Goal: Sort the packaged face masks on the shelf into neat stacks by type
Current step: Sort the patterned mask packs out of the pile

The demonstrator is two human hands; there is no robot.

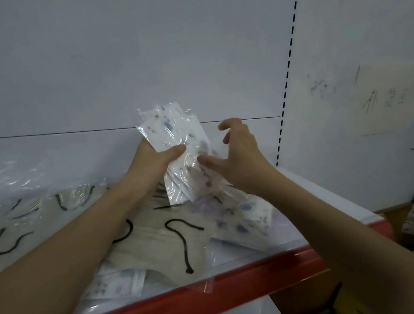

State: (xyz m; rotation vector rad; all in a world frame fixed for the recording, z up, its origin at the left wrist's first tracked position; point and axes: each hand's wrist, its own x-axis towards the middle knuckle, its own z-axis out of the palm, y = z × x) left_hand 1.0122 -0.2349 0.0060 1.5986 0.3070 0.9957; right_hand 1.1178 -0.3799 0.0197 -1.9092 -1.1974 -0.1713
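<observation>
Packets [178,145] of crinkly clear film over white printed masks, held upright above the shelf [322,190] near its back panel. Left hand [156,159] pinches them, thumb in front; right hand [240,151] spread, thumb touching film. Beige masks [156,235] with black cords lie flat by the red front edge [196,302].
</observation>
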